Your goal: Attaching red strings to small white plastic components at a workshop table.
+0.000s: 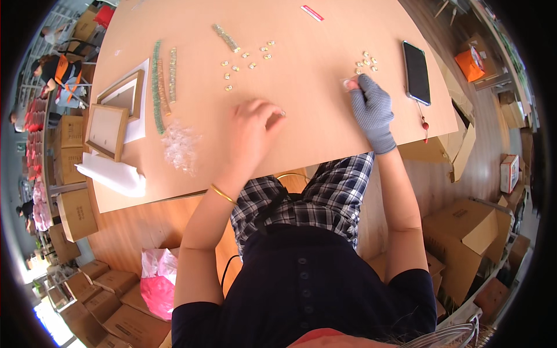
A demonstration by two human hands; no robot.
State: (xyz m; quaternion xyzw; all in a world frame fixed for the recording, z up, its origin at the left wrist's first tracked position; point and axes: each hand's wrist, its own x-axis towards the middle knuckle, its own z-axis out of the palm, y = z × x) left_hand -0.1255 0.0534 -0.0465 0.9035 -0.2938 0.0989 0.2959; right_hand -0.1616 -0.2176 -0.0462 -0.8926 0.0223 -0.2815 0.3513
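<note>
My bare left hand (pixel 255 122) is over the table (pixel 307 64) with thumb and fingers pinched together. A tiny shiny piece (pixel 283 113) shows at its fingertips, too small to name. To the right, my right hand (pixel 372 110) wears a grey knit glove, with the thumb tip bare. Its fingers are closed, and a clear whitish bit (pixel 347 83) shows at the thumb. Just beyond that hand lies a cluster of small gold-and-white pieces (pixel 366 61). More such pieces (pixel 245 55) are scattered beyond my left hand, near a short row of small pieces (pixel 225 37).
Long rows of small green pieces (pixel 157 87) and gold pieces (pixel 172 75) lie left, by a heap of clear plastic scraps (pixel 180 148). Two wooden frames (pixel 107 131) rest at the left edge. A black phone (pixel 416 72) lies right. Cardboard boxes (pixel 461 232) stand around.
</note>
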